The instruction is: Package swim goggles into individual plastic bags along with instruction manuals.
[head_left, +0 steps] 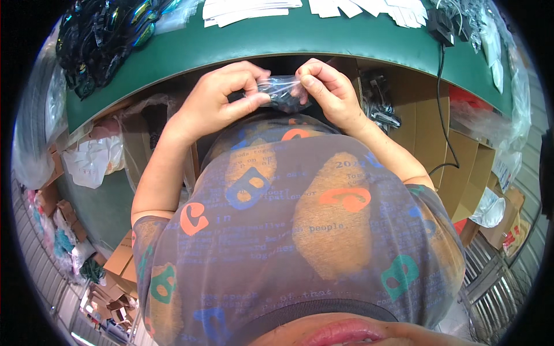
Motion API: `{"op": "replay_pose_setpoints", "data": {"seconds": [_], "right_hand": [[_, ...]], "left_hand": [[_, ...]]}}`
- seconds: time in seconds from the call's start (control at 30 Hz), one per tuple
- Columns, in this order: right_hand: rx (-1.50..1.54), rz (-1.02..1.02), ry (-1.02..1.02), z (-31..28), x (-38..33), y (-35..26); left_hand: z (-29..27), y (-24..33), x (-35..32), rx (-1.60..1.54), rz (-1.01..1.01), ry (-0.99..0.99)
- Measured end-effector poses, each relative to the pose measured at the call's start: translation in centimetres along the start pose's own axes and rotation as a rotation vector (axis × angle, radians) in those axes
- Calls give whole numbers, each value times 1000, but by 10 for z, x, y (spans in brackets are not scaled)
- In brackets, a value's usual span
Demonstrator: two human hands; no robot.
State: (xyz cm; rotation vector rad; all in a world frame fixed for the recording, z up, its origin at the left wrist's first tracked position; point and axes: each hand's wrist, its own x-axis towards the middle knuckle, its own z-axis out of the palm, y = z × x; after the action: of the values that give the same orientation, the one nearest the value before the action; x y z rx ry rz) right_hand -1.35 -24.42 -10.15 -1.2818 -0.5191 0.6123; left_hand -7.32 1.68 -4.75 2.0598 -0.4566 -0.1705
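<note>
Two hands, left hand [222,95] and right hand [326,86], pinch a small clear bag [280,92] of dark parts just below the green worktop [323,37], fingers closed on its edges to hold it taut.

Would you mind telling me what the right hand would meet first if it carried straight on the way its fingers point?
Probably the small clear plastic bag that the right hand already pinches; beyond it, the left hand, though depth is unclear.

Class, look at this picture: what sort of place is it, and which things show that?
Probably a packing workbench in a small workshop: a green table, cardboard boxes beneath, white paper slips, and both hands pinching a small clear plastic bag.
</note>
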Motion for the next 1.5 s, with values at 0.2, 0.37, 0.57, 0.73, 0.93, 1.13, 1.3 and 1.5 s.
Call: {"op": "replay_pose_setpoints", "data": {"seconds": [0.2, 0.37, 0.57, 0.73, 0.93, 1.13, 1.3, 1.5], "right_hand": [[-26, -62, 29, 1, 2, 1], [-96, -83, 80, -4, -1, 12], [-230, -153, 71, -11, 4, 9], [-392, -120, 14, -20, 1, 3], [-402, -187, 41, -18, 0, 8], [-189, -47, 94, -10, 2, 0], [-403, -154, 52, -11, 2, -2], [-332, -60, 38, -6, 3, -6]], "left_hand": [[25, -22, -2, -314, -83, 65], [42, -30, 2, -440, -178, 135], [47, -30, 7, -501, -196, 147], [48, -29, 8, -504, -172, 165], [51, -31, 9, -527, -160, 168], [53, -31, 10, -536, -158, 179], [54, -31, 9, -512, -138, 171], [54, -29, 9, -505, -142, 163]]}}
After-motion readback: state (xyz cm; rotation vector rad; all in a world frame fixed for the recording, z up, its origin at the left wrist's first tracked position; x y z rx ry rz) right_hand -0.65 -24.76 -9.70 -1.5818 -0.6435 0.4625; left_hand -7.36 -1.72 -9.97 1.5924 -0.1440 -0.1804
